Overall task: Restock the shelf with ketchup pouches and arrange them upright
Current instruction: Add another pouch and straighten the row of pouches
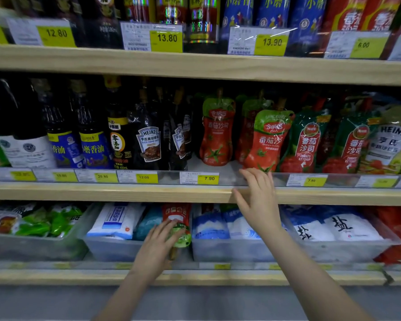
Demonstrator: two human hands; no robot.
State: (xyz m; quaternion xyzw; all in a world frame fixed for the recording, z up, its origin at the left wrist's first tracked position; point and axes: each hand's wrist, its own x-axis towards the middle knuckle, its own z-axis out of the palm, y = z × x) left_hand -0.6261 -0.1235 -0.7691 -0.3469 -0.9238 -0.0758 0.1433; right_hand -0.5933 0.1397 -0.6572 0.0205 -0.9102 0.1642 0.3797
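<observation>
Ketchup pouch (177, 224), one, lying upside down between the salt bins on the lower shelf. Handling, judged: soft, light, squashy body with a slick film; best taken around the firm neck end or across the middle. Look: red body with white print, green top, cap pointing toward the aisle. Left hand (159, 247): fingers curled over the pouch's green end, gripping it. Right hand (257, 198): open, fingers spread at the middle shelf (102, 193) edge, below two upright matching pouches (267, 140).

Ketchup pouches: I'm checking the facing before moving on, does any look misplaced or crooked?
Yes. One ketchup pouch lies upside down on the bottom shelf between the salt bins, under the left hand. On the middle shelf, the front pouch leans sideways.
</observation>
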